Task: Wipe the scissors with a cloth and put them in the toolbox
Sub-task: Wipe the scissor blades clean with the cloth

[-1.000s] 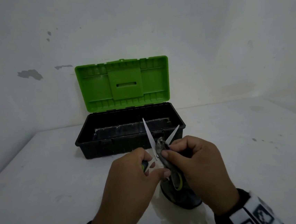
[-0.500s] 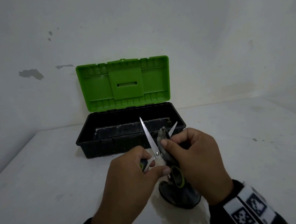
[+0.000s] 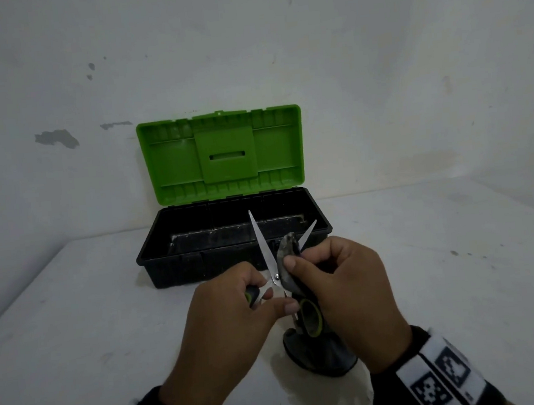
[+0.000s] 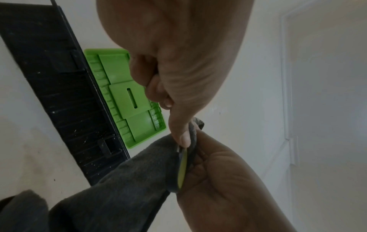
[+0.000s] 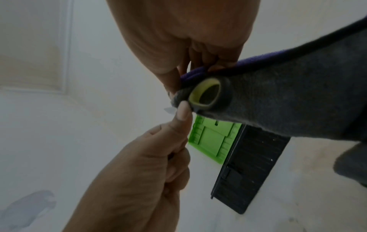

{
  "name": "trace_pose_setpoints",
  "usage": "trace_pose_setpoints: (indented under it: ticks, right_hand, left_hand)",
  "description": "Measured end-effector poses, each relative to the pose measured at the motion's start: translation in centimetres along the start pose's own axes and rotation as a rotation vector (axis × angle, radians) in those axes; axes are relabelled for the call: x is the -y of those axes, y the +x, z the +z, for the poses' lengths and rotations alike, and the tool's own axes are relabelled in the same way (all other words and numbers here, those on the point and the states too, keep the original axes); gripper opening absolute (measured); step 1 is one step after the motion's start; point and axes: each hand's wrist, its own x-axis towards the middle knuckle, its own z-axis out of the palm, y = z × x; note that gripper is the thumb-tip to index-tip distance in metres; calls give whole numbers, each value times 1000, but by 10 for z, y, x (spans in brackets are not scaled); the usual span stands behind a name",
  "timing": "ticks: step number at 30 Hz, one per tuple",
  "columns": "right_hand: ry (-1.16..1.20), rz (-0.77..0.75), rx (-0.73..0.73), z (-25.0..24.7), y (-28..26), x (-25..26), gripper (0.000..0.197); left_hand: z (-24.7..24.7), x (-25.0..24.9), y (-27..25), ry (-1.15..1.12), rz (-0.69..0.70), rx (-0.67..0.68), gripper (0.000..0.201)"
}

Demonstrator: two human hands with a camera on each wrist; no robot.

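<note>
The scissors (image 3: 265, 251) stand with blades spread apart, tips up, in front of the toolbox (image 3: 233, 238). My left hand (image 3: 236, 306) grips one black-and-green handle. My right hand (image 3: 328, 281) pinches a dark grey cloth (image 3: 319, 354) around the right blade, whose tip pokes out above the fingers. The other handle loop (image 5: 206, 95) lies against the cloth (image 5: 288, 102), which hangs down to the table. In the left wrist view the cloth (image 4: 119, 188) drapes below both hands. The toolbox has a black tray and a green lid (image 3: 222, 154) standing open.
The white table (image 3: 76, 335) meets a white wall behind the toolbox. Dark specks mark the table at the right (image 3: 454, 252). Bare tabletop lies on both sides of the box.
The scissors shifted slightly left and the cloth slid a little along the right blade, so less of that blade shows than a second ago. Both hands keep their grips.
</note>
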Motion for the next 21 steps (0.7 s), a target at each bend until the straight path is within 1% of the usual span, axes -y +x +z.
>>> trace_pose_setpoints:
  ticks: [1,5,9,14,18,21]
  right_hand:
    - [1,3,-3,0,0,0,17]
    - [39,12,-93,-6,9,-4,17]
    - [48,4,-13,-4,0,2,18]
    - [30,8,-120,-10,11,-3,18]
    - [14,-5,-41,-10,2,4,18]
    - [31,10,-137,-16,14,-1,21]
  left_hand:
    - [0,0,-1,4,2,3,33]
    - [0,-2,-3,3,8,-5,34]
    - [0,-1,-3,13,12,-9,34]
    - [0,-3,-5,10,12,4,33]
    - [-2,-2,-5,-4,15,1,34]
    - [-2,-3,-7,-11,20,-5,34]
